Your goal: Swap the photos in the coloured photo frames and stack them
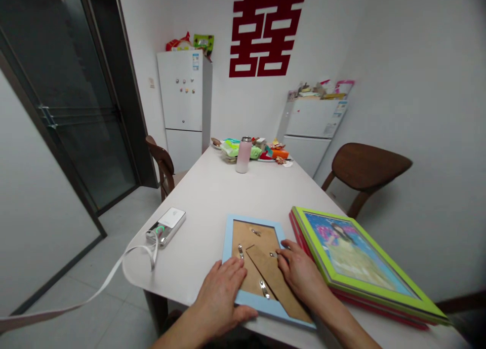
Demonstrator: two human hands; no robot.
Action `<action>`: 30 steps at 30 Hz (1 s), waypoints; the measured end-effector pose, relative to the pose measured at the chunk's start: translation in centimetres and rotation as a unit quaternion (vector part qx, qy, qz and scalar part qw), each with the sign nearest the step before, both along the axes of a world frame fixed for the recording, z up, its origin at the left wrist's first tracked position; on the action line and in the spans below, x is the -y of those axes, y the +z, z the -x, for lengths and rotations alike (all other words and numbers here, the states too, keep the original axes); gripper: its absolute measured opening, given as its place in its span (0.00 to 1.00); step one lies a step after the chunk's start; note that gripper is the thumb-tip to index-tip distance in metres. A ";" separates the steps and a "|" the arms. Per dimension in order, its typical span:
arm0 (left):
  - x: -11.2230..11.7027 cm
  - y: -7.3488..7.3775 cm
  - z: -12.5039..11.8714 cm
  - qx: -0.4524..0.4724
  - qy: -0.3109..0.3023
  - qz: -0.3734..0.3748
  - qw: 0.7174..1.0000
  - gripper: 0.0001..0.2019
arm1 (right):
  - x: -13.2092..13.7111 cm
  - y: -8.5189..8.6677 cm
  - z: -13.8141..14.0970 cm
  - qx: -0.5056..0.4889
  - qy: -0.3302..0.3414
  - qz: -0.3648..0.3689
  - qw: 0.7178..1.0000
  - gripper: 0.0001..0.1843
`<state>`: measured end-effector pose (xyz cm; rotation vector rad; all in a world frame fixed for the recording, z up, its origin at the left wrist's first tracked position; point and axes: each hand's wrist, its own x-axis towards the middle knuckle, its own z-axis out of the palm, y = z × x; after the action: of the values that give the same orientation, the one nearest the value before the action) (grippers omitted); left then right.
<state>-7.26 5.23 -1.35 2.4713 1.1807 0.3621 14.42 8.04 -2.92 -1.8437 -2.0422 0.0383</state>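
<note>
A light blue picture frame lies face down on the table, showing its brown cardboard backing with small metal clips. A cardboard easel strut lies across the backing. My left hand presses on the frame's lower left side, with the thumb near its bottom edge. My right hand has its fingers on the strut's upper end, near the frame's right side. Just right of that hand, a lime green frame holding a picture lies on a red frame.
A power bank with a white strap lies near the left edge of the white table. A pink bottle and a snack-laden plate stand at the far end. Wooden chairs flank the table.
</note>
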 end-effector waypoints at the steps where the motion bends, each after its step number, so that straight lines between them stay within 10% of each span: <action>1: 0.0 0.0 0.1 0.000 0.000 0.000 1.000 0.33 | 0.3 0.0 0.1 0.002 0.007 -0.013 1.000 0.17; 10: -0.1 0.1 0.3 0.003 -0.003 -0.015 1.000 0.33 | 3.5 2.2 1.7 -0.054 0.211 0.035 0.975 0.10; 30: -0.2 0.0 0.3 0.004 -0.003 -0.013 1.000 0.33 | 2.6 1.7 2.8 -0.089 0.231 0.055 0.967 0.08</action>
<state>-7.52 5.44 -1.33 2.4925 1.1731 0.3896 11.59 5.46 -1.21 -1.3244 -2.3261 0.4348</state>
